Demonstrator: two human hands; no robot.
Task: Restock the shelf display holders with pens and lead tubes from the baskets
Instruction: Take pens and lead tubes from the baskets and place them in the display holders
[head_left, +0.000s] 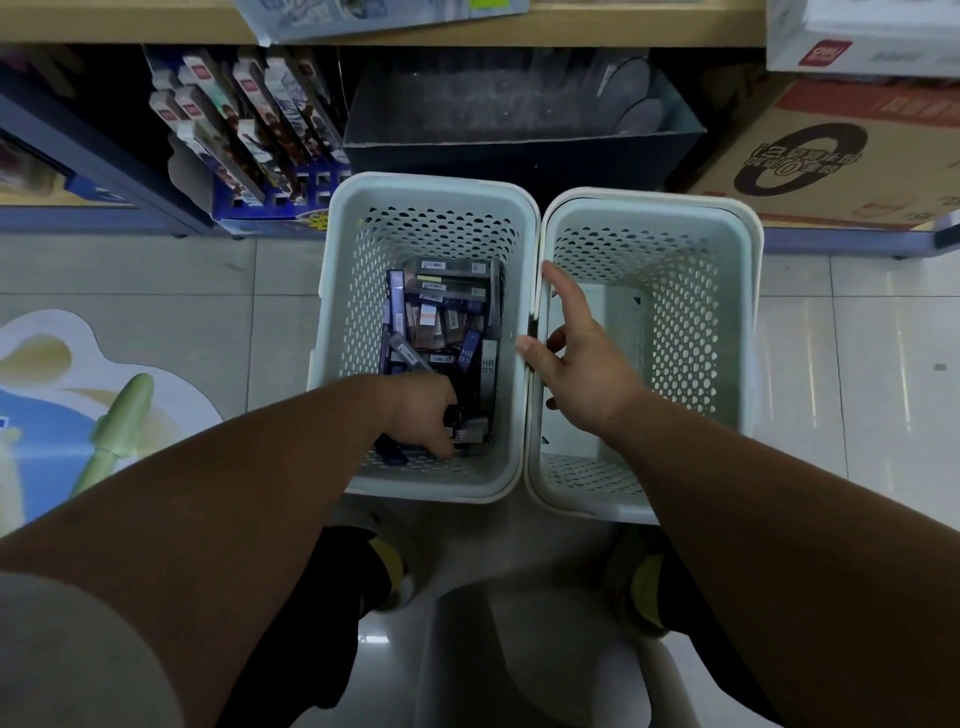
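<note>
Two pale perforated baskets stand side by side on the floor. The left basket holds several dark lead tubes marked HB 0.5. My left hand reaches down into its near end, fingers curled round dark lead tubes. The right basket has nothing visible inside it. My right hand hovers over the rims where the two baskets meet, fingers spread and holding nothing. A blue display holder with several packaged pens stands on the lowest shelf at upper left.
A dark open box sits on the bottom shelf behind the baskets. A brown carton stands at right. A floor sticker lies at left. My feet and a white stool are below the baskets.
</note>
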